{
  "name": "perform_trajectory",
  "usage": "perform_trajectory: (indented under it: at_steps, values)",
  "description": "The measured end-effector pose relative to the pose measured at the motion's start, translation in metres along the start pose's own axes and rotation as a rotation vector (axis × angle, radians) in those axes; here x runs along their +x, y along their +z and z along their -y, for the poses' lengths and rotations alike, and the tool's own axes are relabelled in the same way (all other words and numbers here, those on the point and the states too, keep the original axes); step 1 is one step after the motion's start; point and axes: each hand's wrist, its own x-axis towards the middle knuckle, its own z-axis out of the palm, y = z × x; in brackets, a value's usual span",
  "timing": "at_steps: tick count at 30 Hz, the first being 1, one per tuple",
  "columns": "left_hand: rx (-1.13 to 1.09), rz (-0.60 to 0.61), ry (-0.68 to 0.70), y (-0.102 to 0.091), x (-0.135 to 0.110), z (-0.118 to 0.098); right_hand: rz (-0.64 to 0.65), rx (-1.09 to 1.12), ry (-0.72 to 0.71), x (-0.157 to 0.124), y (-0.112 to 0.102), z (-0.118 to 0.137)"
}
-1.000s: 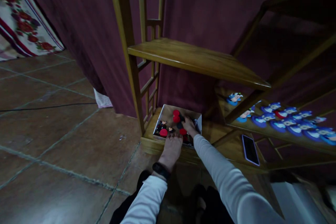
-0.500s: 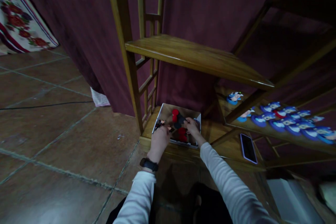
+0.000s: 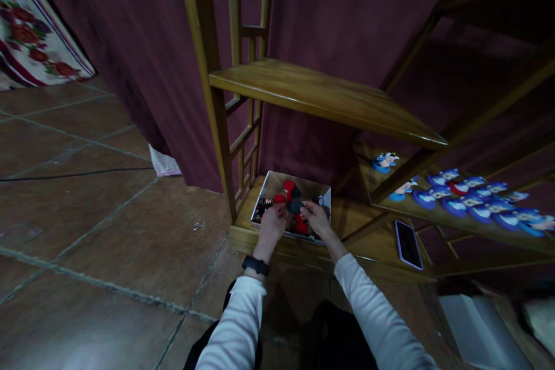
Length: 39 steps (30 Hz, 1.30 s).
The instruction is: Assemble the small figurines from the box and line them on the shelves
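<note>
A small open cardboard box (image 3: 272,184) sits on the lowest wooden shelf and holds several red and black toy figures (image 3: 289,191). My left hand (image 3: 273,222) and my right hand (image 3: 315,217) meet over the box. Together their fingers pinch a dark figure (image 3: 295,206) held just above the others. A black watch (image 3: 255,266) is on my left wrist.
A wooden shelf unit (image 3: 321,95) stands against a dark red curtain (image 3: 143,58). Several blue figures (image 3: 468,196) line a shelf at right. A phone (image 3: 407,244) lies on the lowest shelf. A black cable (image 3: 78,175) crosses the tiled floor.
My left hand went from resting at the box's near edge into the box. Both hands then came together on a dark figure over the box.
</note>
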Motion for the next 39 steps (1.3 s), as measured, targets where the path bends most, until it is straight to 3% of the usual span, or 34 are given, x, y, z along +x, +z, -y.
perform_trajectory:
  at_steps: [4,7,9,12,16,23,27,33,37,39]
  values:
    - [-0.191,0.008,-0.047,0.006,0.004,0.003,0.144,-0.060,-0.061,-0.003,0.008,0.003]
    - [-0.322,-0.062,-0.135,0.003,0.007,0.005,0.168,0.010,-0.084,-0.003,0.013,0.006]
    - [-0.359,-0.138,-0.170,-0.004,0.008,0.007,0.135,0.073,-0.075,0.001,0.010,0.008]
    - [-0.365,-0.255,-0.211,-0.017,0.010,0.010,-0.016,0.072,-0.013,0.017,-0.001,0.007]
    - [-0.413,-0.323,-0.250,-0.023,0.012,0.010,-0.145,-0.195,0.071,0.043,-0.007,0.003]
    - [-0.489,-0.369,-0.308,-0.023,0.014,0.011,-0.032,-0.734,0.093,0.066,0.021,0.006]
    - [-0.513,-0.411,-0.301,-0.031,0.014,0.015,0.009,-0.851,0.112,0.071,0.025,0.005]
    - [-0.622,-0.408,-0.256,-0.046,0.011,0.016,-0.024,-0.971,0.224,0.067,-0.005,0.000]
    - [-0.590,-0.449,-0.212,-0.051,0.010,0.018,-0.089,-0.998,0.091,0.055,-0.006,-0.001]
    - [-0.578,-0.439,-0.203,-0.052,0.010,0.020,-0.025,-0.941,-0.005,0.049,0.005,-0.001]
